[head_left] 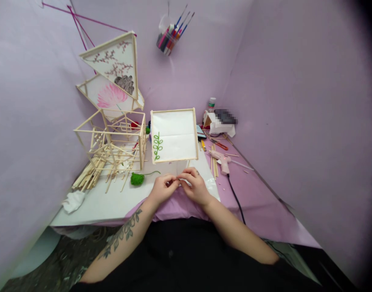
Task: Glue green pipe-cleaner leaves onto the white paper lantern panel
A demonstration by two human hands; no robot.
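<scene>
My left hand (pixel 165 187) and my right hand (pixel 195 184) meet at the table's front edge, fingertips pinched together. Whatever sits between the fingers is too small to make out. Just beyond them a white panel in a wooden stick frame (pixel 176 148) stands tilted, with a green leafy sprig (pixel 157 147) on its lower left. A ball of green yarn (pixel 137 179) lies left of my left hand, its loose end trailing right toward the panel.
Left stands a stick frame structure (pixel 142 152) above a pile of wooden sticks (pixel 89 174). Painted panels (pixel 113 61) hang behind it. A pink glue gun (pixel 224 162) with a black cord, a red-handled tool (pixel 221 145) and a bottle (pixel 212 104) are right. A cup of brushes (pixel 167 42) hangs on the wall.
</scene>
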